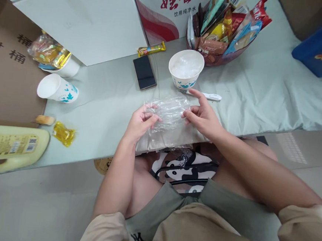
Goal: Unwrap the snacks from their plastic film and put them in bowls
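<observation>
A clear plastic bag (pixel 168 115) is stretched between my two hands at the near edge of the pale green table (pixel 263 91). My left hand (pixel 141 122) pinches its left end with closed fingers. My right hand (pixel 203 114) pinches the right end between thumb and fingers, with the index finger stretched out. The bag's lower part hangs over the table edge above my lap. Just behind the bag stands a white paper bowl (pixel 186 68) lined with clear plastic.
A black phone (pixel 144 72) lies left of the bowl, a wrapped snack bar (pixel 151 49) behind it. A basket of snack packets (pixel 227 25) stands at the back. A white paper cup (pixel 57 88), small yellow packets (pixel 63 133) and a yellow tray (pixel 10 149) are on the left.
</observation>
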Demonstrator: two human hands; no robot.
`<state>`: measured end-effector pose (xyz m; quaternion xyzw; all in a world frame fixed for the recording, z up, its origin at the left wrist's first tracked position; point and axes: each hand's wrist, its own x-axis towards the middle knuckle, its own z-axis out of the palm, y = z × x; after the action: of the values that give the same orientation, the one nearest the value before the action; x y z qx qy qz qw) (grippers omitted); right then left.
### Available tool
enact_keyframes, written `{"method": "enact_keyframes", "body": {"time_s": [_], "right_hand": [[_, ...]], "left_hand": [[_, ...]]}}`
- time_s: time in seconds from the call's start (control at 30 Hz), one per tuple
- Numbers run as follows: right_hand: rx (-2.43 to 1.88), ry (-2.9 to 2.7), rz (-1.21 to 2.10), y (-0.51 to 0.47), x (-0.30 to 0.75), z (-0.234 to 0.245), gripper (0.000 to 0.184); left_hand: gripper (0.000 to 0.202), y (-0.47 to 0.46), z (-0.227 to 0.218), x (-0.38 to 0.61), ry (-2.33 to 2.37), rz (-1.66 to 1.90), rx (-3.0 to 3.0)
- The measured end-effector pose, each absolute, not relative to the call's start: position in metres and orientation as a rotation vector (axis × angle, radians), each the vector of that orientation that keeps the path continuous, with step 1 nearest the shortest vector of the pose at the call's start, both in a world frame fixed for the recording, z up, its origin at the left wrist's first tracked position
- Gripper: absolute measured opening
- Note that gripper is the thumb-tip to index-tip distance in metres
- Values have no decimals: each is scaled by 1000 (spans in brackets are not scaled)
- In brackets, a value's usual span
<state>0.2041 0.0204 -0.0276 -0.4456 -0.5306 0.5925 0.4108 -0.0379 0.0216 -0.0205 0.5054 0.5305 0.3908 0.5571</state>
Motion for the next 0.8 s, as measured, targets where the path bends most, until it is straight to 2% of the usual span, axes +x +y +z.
{"method": "enact_keyframes", "body": {"time_s": [0.1, 0.2, 0.27, 0.33, 0.4, 0.5, 0.6, 0.7, 0.8], "right_hand": [[-1185, -1327, 1433, 19, 205, -23, 65], [-1173, -1315, 1382, 18, 207, -19, 55], [-1116, -1370, 1369, 18, 209, -20, 57], [-1085, -1506, 1322, 19, 212, -23, 63], [-1121, -1676, 1190, 21, 214, -28, 55], [-1247, -1808, 847, 23, 215, -32, 21], [-1252, -1793, 679, 21, 215, -28, 9], [-1078, -1663, 1111, 17, 214, -21, 14], [-992, -1327, 1561, 13, 213, -19, 17]], "left_hand": [[52, 24, -23, -38, 1266, 1096, 1194], [65, 22, -22, -37, 1244, 1155, 1169], [76, 18, -21, -36, 1245, 1148, 1199], [75, 15, -19, -35, 1282, 1138, 1300], [55, 13, -18, -35, 1366, 1099, 1490], [17, 12, -17, -35, 1498, 1018, 1806], [3, 11, -15, -35, 1530, 1065, 1921], [19, 7, -13, -31, 1399, 1149, 1791], [36, 3, -12, -22, 1271, 1137, 1418]]}}
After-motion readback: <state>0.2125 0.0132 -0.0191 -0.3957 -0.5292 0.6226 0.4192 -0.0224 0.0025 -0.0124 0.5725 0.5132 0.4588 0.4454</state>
